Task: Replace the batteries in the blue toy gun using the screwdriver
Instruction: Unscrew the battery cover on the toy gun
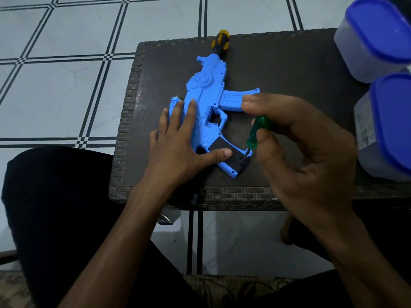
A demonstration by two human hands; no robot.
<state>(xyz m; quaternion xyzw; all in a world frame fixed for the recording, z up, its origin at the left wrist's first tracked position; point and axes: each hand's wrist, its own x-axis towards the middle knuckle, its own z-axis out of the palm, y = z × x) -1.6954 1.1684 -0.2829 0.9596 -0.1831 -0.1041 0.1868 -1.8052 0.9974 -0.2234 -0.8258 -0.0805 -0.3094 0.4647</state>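
Left hand (175, 138): flat, pressing gun (206, 96) to bench (289, 70).
Right hand (295, 138): pinching screwdriver (255, 135).
Risk: tilted tip may slip from the screw.

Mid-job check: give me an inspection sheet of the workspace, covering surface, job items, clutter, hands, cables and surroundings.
Surface: dark woven table.
Job's things: blue toy gun lies flat; black battery cover on its grip; green screwdriver tip at the cover's end.
Clutter: two blue-lidded containers at the right edge.
Hands: left hand presses the gun flat, thumb on the cover; right hand grips the screwdriver.
Cables: nothing seen.
Surroundings: tiled floor; the person's dark-clothed legs below.
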